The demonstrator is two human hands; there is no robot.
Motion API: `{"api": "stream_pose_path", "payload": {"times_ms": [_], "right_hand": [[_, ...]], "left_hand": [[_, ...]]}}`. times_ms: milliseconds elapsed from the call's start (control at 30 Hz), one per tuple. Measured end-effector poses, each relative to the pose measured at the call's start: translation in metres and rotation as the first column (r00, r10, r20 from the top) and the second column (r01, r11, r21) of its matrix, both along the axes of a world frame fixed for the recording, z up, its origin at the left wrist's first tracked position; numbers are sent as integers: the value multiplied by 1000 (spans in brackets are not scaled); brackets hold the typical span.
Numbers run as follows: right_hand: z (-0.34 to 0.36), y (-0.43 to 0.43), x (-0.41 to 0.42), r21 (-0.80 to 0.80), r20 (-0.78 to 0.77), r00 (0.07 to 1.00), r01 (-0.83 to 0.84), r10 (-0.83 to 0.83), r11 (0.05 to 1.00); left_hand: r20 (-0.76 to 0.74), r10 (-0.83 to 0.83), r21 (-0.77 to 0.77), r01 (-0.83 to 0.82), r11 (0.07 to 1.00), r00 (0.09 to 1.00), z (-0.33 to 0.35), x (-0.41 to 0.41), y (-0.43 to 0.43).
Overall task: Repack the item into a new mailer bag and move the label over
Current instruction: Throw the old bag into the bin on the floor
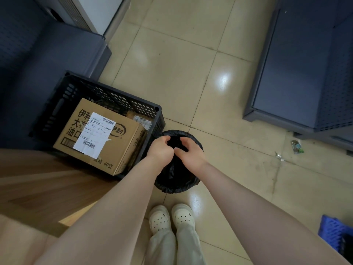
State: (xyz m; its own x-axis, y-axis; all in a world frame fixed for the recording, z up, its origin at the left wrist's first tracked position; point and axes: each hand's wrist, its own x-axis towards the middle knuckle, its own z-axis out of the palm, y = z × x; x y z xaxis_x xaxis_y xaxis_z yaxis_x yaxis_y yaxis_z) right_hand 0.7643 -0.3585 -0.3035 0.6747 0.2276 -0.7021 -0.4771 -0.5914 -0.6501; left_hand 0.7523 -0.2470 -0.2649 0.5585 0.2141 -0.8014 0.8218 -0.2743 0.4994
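Both hands hover over the round black bin with black liner [177,186], which stands on the beige tiled floor [172,64] just beside the black perforated plastic crate [114,94]. Left hand [161,148] and right hand [189,152] touch. Each grip is curled and seems to pinch thin black plastic film [172,142] at the bin mouth. Black on black, so I can't tell old mailer from liner. It is probably held there so scrap drops straight in. Item and new mailer not identifiable. A brown cardboard carton [118,150] lies in the crate, its white shipping label [94,135] face up and scannable. Wooden surface [38,188] near, at left.
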Motion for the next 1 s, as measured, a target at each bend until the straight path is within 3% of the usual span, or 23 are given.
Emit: {"api": "stream_pose_path", "payload": {"times_ms": [233,433,667,1000], "right_hand": [[45,0,2,57,72,997,-15,11,998],[116,13,9,143,242,968,-108,71,984],[206,36,-3,263,400,909,-237,118,935],[299,128,-65,344,527,805,-495,273,798]], "left_hand": [[93,-56,20,54,998,994,47,5,-6],[270,56,-3,-57,998,961,108,4,5],[530,392,-202,-337,920,752,188,-37,25],[634,598,-265,-589,764,490,289,-128,95]]}}
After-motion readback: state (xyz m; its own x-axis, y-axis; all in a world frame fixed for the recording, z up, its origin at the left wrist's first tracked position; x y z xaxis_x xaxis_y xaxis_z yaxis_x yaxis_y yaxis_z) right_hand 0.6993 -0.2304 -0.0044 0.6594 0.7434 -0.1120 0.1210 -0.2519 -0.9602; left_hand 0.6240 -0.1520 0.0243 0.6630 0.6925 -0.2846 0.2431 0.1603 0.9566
